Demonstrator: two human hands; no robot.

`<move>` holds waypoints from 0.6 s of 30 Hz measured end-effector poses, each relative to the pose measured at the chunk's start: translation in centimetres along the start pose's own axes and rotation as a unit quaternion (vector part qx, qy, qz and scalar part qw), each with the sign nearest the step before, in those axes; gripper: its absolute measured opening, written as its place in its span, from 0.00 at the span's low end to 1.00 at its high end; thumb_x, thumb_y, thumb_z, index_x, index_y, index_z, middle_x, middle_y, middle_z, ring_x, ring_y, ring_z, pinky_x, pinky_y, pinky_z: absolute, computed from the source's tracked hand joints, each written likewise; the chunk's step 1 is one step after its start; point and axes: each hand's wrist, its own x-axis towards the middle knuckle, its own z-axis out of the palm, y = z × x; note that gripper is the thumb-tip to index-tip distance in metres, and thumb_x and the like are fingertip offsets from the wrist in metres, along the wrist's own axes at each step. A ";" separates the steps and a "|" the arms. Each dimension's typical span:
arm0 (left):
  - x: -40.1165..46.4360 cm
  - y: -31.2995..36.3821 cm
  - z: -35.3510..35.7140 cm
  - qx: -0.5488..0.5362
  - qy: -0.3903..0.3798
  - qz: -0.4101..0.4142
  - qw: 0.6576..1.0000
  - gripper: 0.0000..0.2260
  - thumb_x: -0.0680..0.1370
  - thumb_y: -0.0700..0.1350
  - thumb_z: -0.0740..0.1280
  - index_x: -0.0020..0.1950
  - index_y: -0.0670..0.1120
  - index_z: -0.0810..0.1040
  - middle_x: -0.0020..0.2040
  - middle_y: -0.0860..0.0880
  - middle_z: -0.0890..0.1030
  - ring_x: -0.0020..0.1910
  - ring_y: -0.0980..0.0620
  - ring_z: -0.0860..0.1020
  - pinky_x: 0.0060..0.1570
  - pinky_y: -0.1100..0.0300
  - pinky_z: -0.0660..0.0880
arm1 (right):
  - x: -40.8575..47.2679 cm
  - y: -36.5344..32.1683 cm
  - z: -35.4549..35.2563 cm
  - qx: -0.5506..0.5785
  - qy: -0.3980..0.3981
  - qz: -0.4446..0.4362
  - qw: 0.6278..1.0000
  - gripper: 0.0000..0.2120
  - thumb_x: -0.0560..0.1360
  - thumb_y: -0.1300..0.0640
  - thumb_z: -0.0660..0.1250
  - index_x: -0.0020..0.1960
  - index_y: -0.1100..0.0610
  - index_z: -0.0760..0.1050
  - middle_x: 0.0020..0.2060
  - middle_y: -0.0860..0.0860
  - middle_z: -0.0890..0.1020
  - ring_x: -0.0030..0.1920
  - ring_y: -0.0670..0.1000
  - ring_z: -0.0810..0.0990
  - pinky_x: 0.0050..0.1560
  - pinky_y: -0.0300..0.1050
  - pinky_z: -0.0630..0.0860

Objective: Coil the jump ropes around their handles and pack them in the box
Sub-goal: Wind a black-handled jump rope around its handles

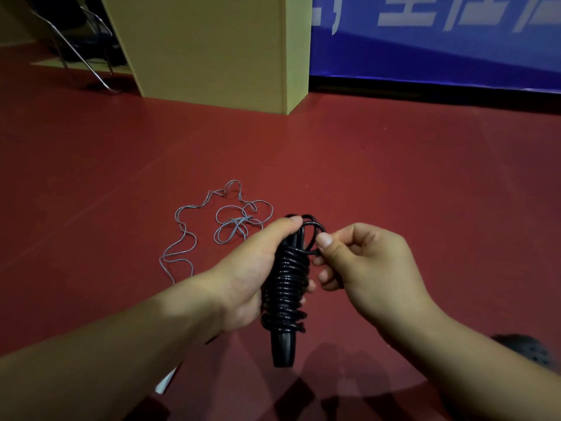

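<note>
A black jump rope [285,293] is wound in many turns around its black handles, whose lower end sticks out below the coil. My left hand [252,268] grips the coiled bundle from the left, thumb on top. My right hand [358,262] pinches the last black loop at the top of the bundle between thumb and fingers. A grey jump rope [212,226] lies loose and tangled on the red floor beyond my hands. No box is in view.
A yellow pillar [218,47] stands on the red floor straight ahead. A blue banner [440,41] runs along the wall at the right. Metal chair legs [79,56] are at the far left. Something white [165,382] peeks out under my left forearm.
</note>
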 end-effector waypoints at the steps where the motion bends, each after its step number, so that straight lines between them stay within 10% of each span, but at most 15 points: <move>1: 0.1 0.0 -0.1 -0.003 0.011 0.003 1.000 0.20 0.76 0.61 0.63 0.51 0.44 0.76 0.41 0.42 0.77 0.34 0.47 0.77 0.36 0.56 0.75 | -0.1 0.1 0.0 -0.021 -0.007 -0.011 1.000 0.09 0.77 0.61 0.67 0.40 0.64 0.76 0.28 0.53 0.82 0.24 0.47 0.77 0.27 0.38 0.75; 18: 0.3 0.9 0.8 -0.037 0.086 0.015 0.996 0.14 0.75 0.50 0.65 0.40 0.38 0.77 0.29 0.40 0.77 0.24 0.42 0.77 0.32 0.55 0.75 | 0.3 1.3 -0.6 -0.183 -0.017 -0.125 0.975 0.07 0.75 0.53 0.70 0.39 0.50 0.78 0.29 0.40 0.79 0.29 0.40 0.74 0.33 0.34 0.69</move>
